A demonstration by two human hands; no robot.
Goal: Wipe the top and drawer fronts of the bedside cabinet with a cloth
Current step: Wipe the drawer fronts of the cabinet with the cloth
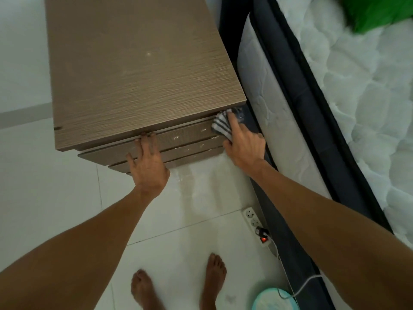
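Note:
The brown wood-grain bedside cabinet (138, 70) fills the upper left, seen from above, with its stacked drawer fronts (185, 137) below the top's front edge. My right hand (243, 144) presses a white cloth with dark stripes (220, 125) against the right end of the top drawer front. My left hand (147, 162) lies flat on the drawer fronts, fingertips touching the underside edge of the cabinet top. It holds nothing.
A bed with a white quilted mattress (357, 104) and dark frame (290, 231) stands tight against the cabinet's right side. A white power strip (254, 222) with a cable lies on the tiled floor (183, 253). A pale round object (274, 298) sits beside my bare feet (176, 287).

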